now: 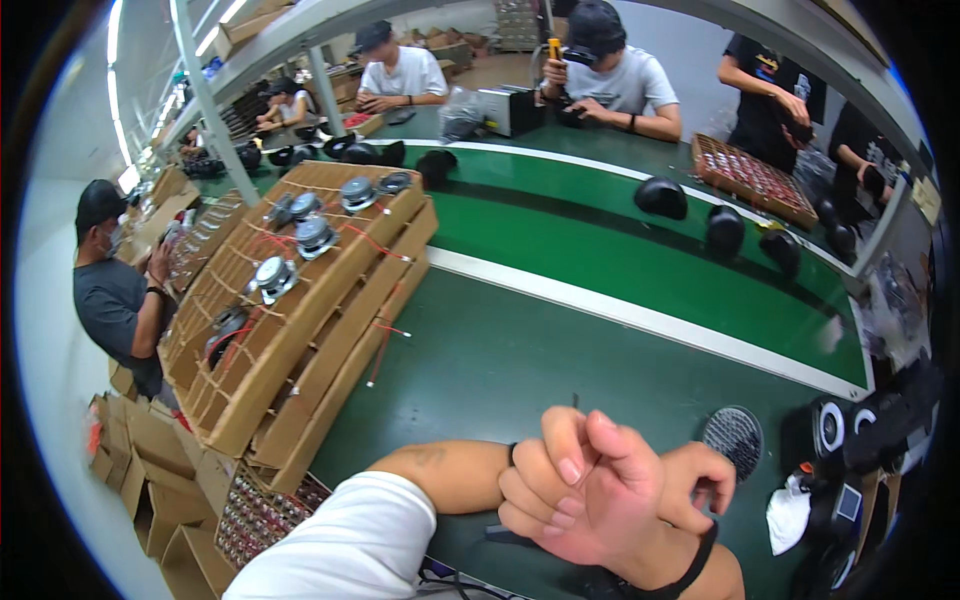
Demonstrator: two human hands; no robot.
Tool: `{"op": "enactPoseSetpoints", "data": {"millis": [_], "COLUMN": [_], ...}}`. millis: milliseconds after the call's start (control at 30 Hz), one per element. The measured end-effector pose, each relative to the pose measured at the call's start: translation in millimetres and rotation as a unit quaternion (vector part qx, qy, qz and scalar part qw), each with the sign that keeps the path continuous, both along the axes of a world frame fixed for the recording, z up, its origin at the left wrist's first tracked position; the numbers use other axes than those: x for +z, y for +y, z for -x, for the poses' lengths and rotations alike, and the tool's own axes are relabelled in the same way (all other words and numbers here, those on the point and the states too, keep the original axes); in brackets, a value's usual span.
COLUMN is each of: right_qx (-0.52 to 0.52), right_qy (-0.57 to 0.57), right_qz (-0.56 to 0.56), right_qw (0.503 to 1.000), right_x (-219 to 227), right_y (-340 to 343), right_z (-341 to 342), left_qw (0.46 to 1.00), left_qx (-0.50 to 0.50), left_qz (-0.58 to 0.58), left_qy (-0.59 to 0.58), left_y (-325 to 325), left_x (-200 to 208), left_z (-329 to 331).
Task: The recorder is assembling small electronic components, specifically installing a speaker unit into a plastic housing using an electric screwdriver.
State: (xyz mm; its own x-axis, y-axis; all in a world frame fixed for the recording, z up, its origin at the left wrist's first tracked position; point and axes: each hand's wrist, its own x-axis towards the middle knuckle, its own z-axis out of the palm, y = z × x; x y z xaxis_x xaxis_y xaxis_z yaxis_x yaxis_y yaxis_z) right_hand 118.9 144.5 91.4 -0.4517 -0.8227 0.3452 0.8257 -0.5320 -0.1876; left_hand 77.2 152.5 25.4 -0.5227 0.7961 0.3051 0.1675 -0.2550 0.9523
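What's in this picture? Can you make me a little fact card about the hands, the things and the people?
Right hand: in front, fingers curled, nothing visible in it
Left hand: partly hidden behind the other, fingers bent
Nearby: round dark mesh disc on the green table
Left side: stacked cardboard trays with speakers on top
Across: black rounded shells on a brighter green strip
People: several workers beyond the strip

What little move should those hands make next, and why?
Perhaps draw the left hand clear: it overlaps the right hand in this view. The right hand is curled with nothing visible inside, and a round dark mesh piece lies near the left.
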Motion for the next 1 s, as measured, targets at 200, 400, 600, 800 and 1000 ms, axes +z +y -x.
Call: {"op": "enactPoseSetpoints", "data": {"millis": [200, 400, 600, 800, 1000], "right_qx": [0.061, 0.062, 0.016, -0.055, -0.296], "right_qy": [-0.047, -0.05, -0.02, -0.057, 0.089], "right_qz": [-0.061, -0.065, -0.034, -0.066, -0.119], "right_qw": [0.995, 0.995, 0.999, 0.995, 0.943], "right_x": [-18.8, -6.8, 1.0, 12.3, 15.3], "right_y": [-20.2, -29.7, -10.6, 4.0, 23.5], "right_z": [-15.5, -20.3, 3.5, 6.2, 69.7], "left_qw": [0.983, 0.973, 0.971, 0.942, 0.945], "left_qx": [-0.067, -0.041, 0.063, 0.202, 0.212], "left_qz": [-0.103, -0.125, -0.045, 0.076, 0.137], "left_qy": [0.137, 0.19, 0.224, 0.256, 0.208], "left_y": [-22.1, -15.7, -9.3, -6.3, -35.7], "left_x": [24.2, 9.4, -8.9, -17.6, -18.5], "left_z": [-5.4, -7.5, 10.9, 15.1, 39.3]}}
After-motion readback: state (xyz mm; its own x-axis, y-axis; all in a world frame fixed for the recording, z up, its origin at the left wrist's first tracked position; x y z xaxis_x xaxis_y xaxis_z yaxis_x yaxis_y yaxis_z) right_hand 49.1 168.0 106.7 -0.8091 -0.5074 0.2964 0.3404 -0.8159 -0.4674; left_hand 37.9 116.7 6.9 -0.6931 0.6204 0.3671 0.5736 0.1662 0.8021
